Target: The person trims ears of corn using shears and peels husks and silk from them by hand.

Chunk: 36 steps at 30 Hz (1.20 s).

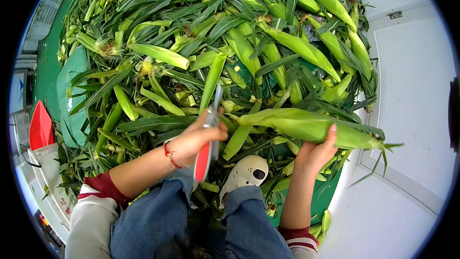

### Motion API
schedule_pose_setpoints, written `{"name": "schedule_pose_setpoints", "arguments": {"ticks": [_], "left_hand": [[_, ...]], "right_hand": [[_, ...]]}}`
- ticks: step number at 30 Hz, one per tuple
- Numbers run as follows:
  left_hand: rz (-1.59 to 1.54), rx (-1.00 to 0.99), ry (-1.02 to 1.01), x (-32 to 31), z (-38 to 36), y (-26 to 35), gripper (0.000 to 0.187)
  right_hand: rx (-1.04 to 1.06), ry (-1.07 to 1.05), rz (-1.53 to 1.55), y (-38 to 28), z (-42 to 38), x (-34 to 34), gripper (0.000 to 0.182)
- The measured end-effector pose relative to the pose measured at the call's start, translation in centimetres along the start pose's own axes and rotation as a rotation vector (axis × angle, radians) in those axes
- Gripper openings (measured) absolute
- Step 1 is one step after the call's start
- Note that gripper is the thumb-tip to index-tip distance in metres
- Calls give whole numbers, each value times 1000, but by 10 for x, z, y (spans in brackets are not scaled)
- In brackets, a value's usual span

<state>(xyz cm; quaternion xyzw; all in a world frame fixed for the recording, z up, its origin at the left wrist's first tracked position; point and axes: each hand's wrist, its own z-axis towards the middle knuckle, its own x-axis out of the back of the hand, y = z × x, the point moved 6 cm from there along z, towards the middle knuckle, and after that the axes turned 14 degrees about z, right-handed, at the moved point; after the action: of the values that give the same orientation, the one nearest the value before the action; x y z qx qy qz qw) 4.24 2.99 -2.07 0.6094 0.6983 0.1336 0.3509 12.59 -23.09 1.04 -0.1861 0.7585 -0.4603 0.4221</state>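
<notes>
My left hand [192, 140], with a red string bracelet at the wrist, is closed around pruning shears with red-and-grey handles [202, 161]. Their metal end points up and away from me, slightly blurred. My right hand [316, 152] grips a large ear of corn in its green husk [299, 122] from below. The ear lies nearly level, its narrow stem end toward the shears and its leafy tip to the right. The shears and the stem end are apart.
A heap of husked corn ears, loose leaves and cut stalks [163, 53] spreads ahead over a green floor [48, 67]. A white spotted shoe [245, 175] stands below my hands. White panels [414, 67] rise at right. A white box [50, 177] and a red pointed object [41, 127] are left.
</notes>
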Motion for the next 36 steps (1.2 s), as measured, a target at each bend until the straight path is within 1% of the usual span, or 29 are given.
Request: {"name": "schedule_pose_setpoints", "arguments": {"ticks": [1, 3, 4, 5, 7, 10, 13, 14, 17, 18, 19, 20, 21, 22, 23, 24, 25, 26, 27, 28, 29, 30, 31, 33, 34, 36], "left_hand": [[-70, 79, -119, -13, -8, -1, 64], [-80, 236, -348, -41, -16, -11, 71], [-108, 287, -427, -52, -17, -17, 72], [-146, 374, -457, -59, -15, -20, 72], [-151, 326, -396, -63, -5, -17, 71], [-207, 272, -325, -57, 9, -22, 68], [-220, 214, -312, -59, 4, -28, 65], [-233, 174, -284, -60, 3, -28, 58], [-212, 119, -108, -39, 14, -17, 45], [-258, 64, 28, -27, 16, -11, 36], [-214, -29, 180, -6, 18, -1, 35], [-258, -178, 277, 16, 17, 9, 36], [-403, -362, 347, 48, 19, 17, 34], [-596, -514, 293, 75, 16, 32, 35], [-751, -630, 409, 93, 6, 50, 37], [-892, -516, 438, 100, 1, 50, 38], [-871, -490, 361, 102, 0, 45, 39], [-767, -409, 210, 86, 3, 41, 40], [-657, -322, 65, 63, 2, 35, 41], [-500, -154, -63, 43, 4, 18, 47], [-312, 8, -109, 34, 11, -8, 53], [-17, 75, -154, 15, 12, -18, 59], [360, -11, -197, -3, 12, -18, 67], [915, -102, -219, -25, 7, -7, 76], [922, -120, -227, -28, 7, -8, 77], [943, -163, -231, -33, 7, -7, 80]], "right_hand": [[2, 1, 38, -1, 2, 1, 49], [2, 5, 115, 1, 2, 4, 48], [-14, 11, 111, 2, -3, 2, 44], [-44, -8, 138, 5, -8, 2, 43], [-103, -49, 194, 10, -19, 1, 42], [-134, -91, 140, 18, -20, 1, 41], [-204, -119, 147, 26, -12, 1, 44], [-231, -121, 149, 27, -10, 3, 45], [-502, -57, 309, 40, -10, 6, 51], [-588, -27, 433, 50, -14, 10, 58], [-599, -56, 426, 48, -17, 6, 57], [-610, -82, 418, 46, -19, 2, 56], [-615, -105, 414, 44, -20, 0, 55], [-577, -48, 417, 45, -14, 10, 50], [-603, -65, 394, 51, -15, 19, 50], [-628, -92, 371, 55, -17, 22, 50], [-653, -126, 348, 57, -15, 22, 51], [-641, -191, 252, 61, -16, 21, 57], [-708, -179, 263, 66, -22, 16, 59], [-775, -164, 276, 71, -28, 10, 61], [-843, -144, 287, 75, -34, 4, 63], [-883, -104, 244, 72, -42, -3, 62], [-887, -131, 247, 72, -47, -5, 63], [-884, -200, 250, 70, -48, -8, 64], [-889, -198, 210, 71, -44, -2, 66], [-863, -203, 251, 64, -38, -5, 67]]}}
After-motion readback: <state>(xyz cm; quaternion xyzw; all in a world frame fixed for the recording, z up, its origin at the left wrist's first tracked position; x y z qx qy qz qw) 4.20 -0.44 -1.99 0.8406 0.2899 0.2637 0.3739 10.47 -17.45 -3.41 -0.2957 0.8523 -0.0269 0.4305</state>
